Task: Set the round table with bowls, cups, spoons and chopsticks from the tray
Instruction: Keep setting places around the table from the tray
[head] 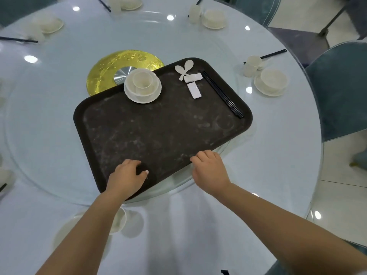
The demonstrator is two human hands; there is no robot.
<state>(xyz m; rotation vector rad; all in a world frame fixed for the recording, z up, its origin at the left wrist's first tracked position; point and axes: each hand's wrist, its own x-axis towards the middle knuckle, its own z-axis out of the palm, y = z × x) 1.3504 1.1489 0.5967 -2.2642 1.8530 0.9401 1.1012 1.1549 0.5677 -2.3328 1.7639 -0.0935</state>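
Several places around the round table (278, 155) look set, while both hands, left hand (127, 176) and right hand (210, 169), curl over the near rim of the tray (158, 132), whose far end holds one stack of bowls (142, 85), spoons (184, 69) and chopsticks (222, 94).

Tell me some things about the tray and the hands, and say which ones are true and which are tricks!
1. Both hands, the left hand and the right hand, are at the near edge of the tray. True.
2. The tray is red. False: it is dark brown.
3. A cup sits on the stacked dishes on the tray. True.
4. The chopsticks on the tray are white. False: they are black.
5. Two white spoons lie at the far side of the tray. True.
6. The tray rests on a square wooden table. False: it rests on a round glass turntable.
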